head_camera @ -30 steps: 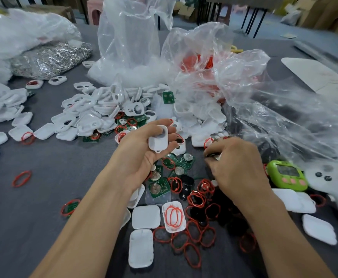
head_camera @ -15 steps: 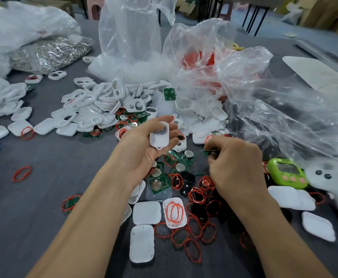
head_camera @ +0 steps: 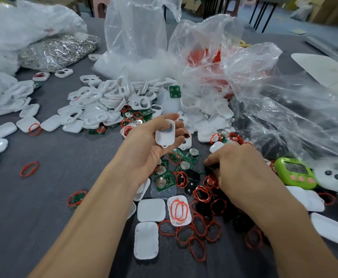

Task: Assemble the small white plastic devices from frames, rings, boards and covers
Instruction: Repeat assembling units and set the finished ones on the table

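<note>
Head view. A grey table (head_camera: pixel 63 177) carries clear plastic bags (head_camera: pixel 234 77) at the back and a heap of white frames (head_camera: pixel 103 105) in front of them. Loose white covers (head_camera: pixel 151 210), green boards (head_camera: pixel 165 181) and red rings (head_camera: pixel 202 192) lie nearest us.

The left hand (head_camera: pixel 150 143) stays raised above the boards, palm up. Its fingers and thumb are curled round one white shell (head_camera: pixel 164 135), hollow side towards us. We see little change here over the last second.

The right hand (head_camera: pixel 242 171) has moved. Half a second ago it was level with the shell, pinching a small green piece. It now sits lower, just above the rings and the black parts (head_camera: pixel 192 177), with thumb and forefinger closed on something small and dark that we cannot identify.

We judge that the shell has not yet received its next part, and that the right hand is fetching or re-gripping it.
</note>
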